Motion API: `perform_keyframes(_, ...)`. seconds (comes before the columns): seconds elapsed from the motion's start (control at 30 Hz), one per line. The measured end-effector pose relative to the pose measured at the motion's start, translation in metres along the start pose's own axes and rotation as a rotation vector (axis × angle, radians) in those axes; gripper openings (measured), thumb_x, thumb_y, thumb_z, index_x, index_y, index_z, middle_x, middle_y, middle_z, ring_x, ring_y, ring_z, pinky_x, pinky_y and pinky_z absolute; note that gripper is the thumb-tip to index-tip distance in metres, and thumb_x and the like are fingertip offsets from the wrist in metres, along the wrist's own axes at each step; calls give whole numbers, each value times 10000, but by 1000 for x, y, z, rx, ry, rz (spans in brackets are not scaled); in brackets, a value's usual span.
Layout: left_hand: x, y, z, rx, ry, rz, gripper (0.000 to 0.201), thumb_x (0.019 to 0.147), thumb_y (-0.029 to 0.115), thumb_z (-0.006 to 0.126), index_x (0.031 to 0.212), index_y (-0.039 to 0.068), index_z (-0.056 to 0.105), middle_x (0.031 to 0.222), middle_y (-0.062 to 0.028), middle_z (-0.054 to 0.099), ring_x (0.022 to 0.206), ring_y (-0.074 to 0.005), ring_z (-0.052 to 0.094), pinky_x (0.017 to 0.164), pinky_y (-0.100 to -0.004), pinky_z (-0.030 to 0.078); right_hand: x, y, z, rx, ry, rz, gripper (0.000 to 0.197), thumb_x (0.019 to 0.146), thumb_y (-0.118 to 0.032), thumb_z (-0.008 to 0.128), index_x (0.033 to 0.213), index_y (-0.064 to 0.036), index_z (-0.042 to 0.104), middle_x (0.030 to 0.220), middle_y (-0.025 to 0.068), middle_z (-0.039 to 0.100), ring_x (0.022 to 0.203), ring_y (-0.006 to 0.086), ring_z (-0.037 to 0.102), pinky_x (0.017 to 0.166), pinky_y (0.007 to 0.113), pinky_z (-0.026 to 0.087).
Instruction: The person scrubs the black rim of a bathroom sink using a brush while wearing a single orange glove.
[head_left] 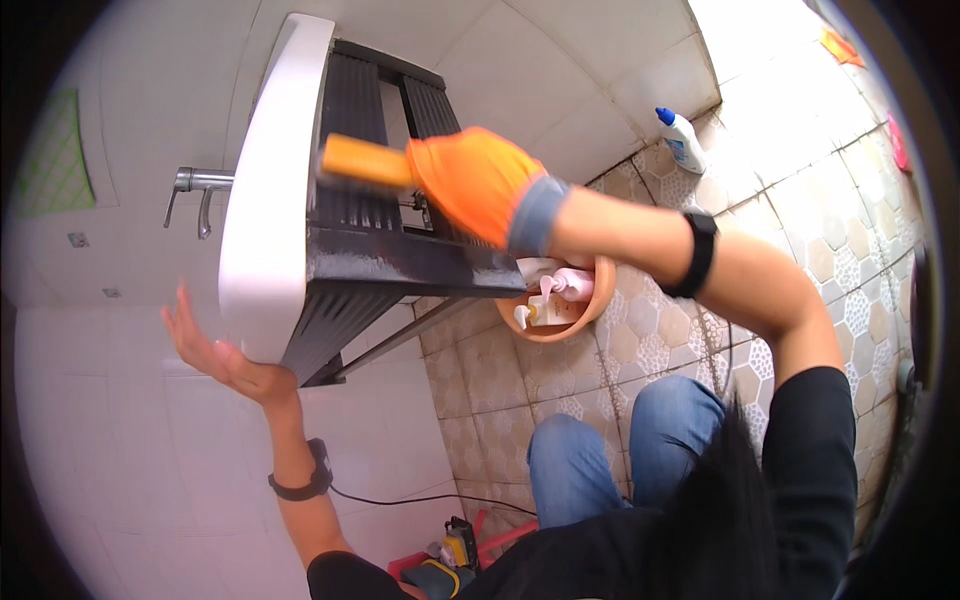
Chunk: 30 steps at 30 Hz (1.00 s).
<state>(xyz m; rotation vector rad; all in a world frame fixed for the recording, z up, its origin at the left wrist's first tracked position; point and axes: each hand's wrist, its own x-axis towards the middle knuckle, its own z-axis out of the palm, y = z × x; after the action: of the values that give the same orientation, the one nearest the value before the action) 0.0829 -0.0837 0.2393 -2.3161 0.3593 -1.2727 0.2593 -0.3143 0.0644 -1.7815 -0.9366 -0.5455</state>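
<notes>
My right hand, in an orange glove with a grey cuff, is closed on a yellow-orange brush. The brush, blurred by motion, lies against the black slatted stand beneath a white washbasin; its bristles cannot be made out. My bare left hand is at the basin's near corner, its fingers spread and slightly blurred and the palm side against the rim. Whitish wet streaks show on the stand's frame bar.
A chrome tap sticks out past the basin. A round tub with pump bottles stands on the tiled floor below the stand. Farther off is a white bottle with a blue cap. A red stool-like frame and a cable lie near my body.
</notes>
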Motion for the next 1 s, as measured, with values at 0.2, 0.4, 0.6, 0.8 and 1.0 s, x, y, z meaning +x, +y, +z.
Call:
perform_keyframes(0.2, -3, 1, 0, 16, 7, -14, 613, 1093, 346, 237, 1483, -28, 525, 1596, -152, 516, 1554, -422, 316, 1271, -555, 229, 55, 46, 35, -140, 71, 48, 202, 980, -133, 584, 1076, 29, 656, 941, 242, 743, 860, 448, 737, 743, 502, 607)
perform_keyframes(0.4, -2, -1, 0, 35, 10, 31, 616, 1101, 346, 238, 1501, -31, 517, 1594, -155, 518, 1548, -420, 323, 1273, -547, 230, 108, 70, 35, -163, -96, 221, 230, 973, -127, 586, 1119, 31, 665, 998, 286, 745, 946, 486, 728, 808, 514, 605)
perform_keyframes(0.6, -5, -4, 2, 28, 23, 33, 623, 1092, 392, 257, 1474, -22, 525, 1585, -173, 524, 1551, -452, 314, 1276, -575, 210, -8, 4, 2, -4, -87, -41, 249, 1004, -117, 572, 1180, 33, 665, 923, 232, 751, 854, 440, 744, 743, 491, 610)
perform_keyframes(0.8, -6, -4, 2, 23, 31, -5, 620, 1099, 386, 250, 1478, -24, 518, 1574, -177, 529, 1551, -451, 314, 1277, -568, 216, 52, 44, 32, -144, 52, -8, 186, 982, -146, 567, 1024, 27, 622, 872, 256, 722, 841, 476, 714, 760, 538, 585)
perform_keyframes(1.0, -4, -3, 1, 70, -13, 34, 622, 1101, 335, 227, 1485, -36, 545, 1580, -183, 520, 1537, -428, 348, 1268, -554, 252, 150, 103, 61, -186, 44, 193, 225, 1010, -135, 536, 1103, 34, 654, 958, 284, 739, 921, 493, 724, 807, 540, 593)
